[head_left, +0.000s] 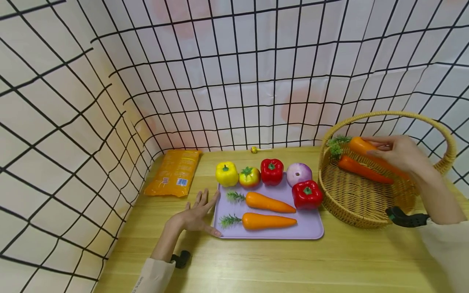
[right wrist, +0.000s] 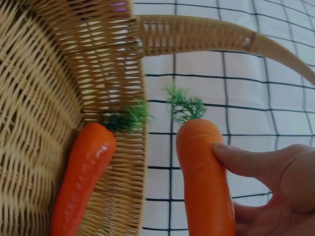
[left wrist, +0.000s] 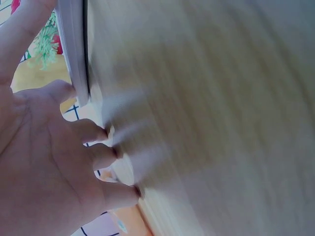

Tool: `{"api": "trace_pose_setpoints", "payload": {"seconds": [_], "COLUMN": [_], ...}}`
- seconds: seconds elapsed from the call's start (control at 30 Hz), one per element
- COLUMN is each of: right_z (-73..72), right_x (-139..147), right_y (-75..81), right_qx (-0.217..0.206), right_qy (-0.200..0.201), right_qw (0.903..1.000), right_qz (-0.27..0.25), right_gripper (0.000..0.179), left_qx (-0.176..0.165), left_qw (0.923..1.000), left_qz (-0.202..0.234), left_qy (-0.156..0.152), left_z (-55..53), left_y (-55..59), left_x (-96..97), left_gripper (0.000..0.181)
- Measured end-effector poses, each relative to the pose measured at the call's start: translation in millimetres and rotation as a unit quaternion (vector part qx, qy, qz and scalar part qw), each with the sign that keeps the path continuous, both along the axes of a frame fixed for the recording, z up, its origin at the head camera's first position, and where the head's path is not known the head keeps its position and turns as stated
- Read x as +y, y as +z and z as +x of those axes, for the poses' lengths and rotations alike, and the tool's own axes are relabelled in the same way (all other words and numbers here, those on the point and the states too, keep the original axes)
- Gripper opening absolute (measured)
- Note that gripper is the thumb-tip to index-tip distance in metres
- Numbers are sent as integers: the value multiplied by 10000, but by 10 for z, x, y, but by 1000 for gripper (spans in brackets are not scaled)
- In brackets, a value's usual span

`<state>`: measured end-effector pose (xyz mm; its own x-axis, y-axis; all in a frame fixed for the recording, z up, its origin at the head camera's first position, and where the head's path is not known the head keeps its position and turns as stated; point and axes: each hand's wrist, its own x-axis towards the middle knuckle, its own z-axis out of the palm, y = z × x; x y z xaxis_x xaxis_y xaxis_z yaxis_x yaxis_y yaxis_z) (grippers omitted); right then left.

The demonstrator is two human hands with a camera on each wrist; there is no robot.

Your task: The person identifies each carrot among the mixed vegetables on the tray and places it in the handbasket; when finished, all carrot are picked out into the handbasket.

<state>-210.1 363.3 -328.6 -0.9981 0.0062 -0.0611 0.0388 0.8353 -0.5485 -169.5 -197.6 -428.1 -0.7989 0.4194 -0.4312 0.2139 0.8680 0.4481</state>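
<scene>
We see a long orange plastic-looking carrot pinched between thumb and fingers of the right hand, the nearer hand, over a round tan wicker basket; it lies left of the palm, long axis slanting from its leafy far-left end to near right, roughly parallel to a glossy red-orange carrot inside. The left hand, fingers spread and holding nothing, touches the left edge of a rectangular lilac tray. A pale wood-grain table lies below, a white black-gridded wall beyond.
</scene>
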Motion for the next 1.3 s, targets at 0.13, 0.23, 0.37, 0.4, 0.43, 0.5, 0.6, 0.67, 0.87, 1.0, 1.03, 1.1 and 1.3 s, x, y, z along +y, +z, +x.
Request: {"api": "trace_pose_setpoints", "payload": {"seconds": [0.13,0.23,0.37,0.4,0.43,0.5,0.6,0.67,0.87,1.0,1.03,1.1,1.3], "right_z": [-54,-82,-103,-105,-105,-103,-105,-115,-167,-213,-226,-252,-313], "right_x": [-60,-67,-52,-45,-40,-25,-5,18,94,122,128,141,184], "right_y": [-65,-108,-126,-126,-124,-122,-124,-140,-245,-328,-350,-396,-524], "right_qx": [280,323,140,109,54,-36,-186,-338,-651,-613,-608,-609,-548], "right_qy": [-70,-4,172,245,299,467,710,845,1132,1354,1403,1482,1603], "right_qw": [9996,9995,9997,9996,9995,9989,9973,9958,9914,9889,9882,9871,9854], "right_qz": [-2,-30,-58,-59,-47,5,23,-15,-5,6,-11,-58,-140], "right_gripper": [60,58,56,55,54,52,49,48,49,48,48,48,49], "left_qx": [15,19,27,27,31,40,44,46,25,16,18,28,33], "left_qw": [10000,10000,10000,10000,10000,10000,10000,10000,10000,10000,10000,10000,9999], "left_qz": [29,57,76,81,80,80,70,54,27,59,63,70,114], "left_qy": [-7,-14,-20,-21,-22,-26,-28,-23,-4,-2,-4,-7,-1], "left_z": [-1,-1,-1,-1,-1,0,3,3,5,6,7,9,15], "left_y": [-7,-10,-13,-14,-14,-13,-11,-14,-17,-18,-17,-17,-15], "left_x": [-7,-11,-14,-14,-13,-12,-10,-10,-10,-13,-13,-14,-14], "left_gripper": [131,131,131,131,131,132,132,132,131,131,131,131,131]}}
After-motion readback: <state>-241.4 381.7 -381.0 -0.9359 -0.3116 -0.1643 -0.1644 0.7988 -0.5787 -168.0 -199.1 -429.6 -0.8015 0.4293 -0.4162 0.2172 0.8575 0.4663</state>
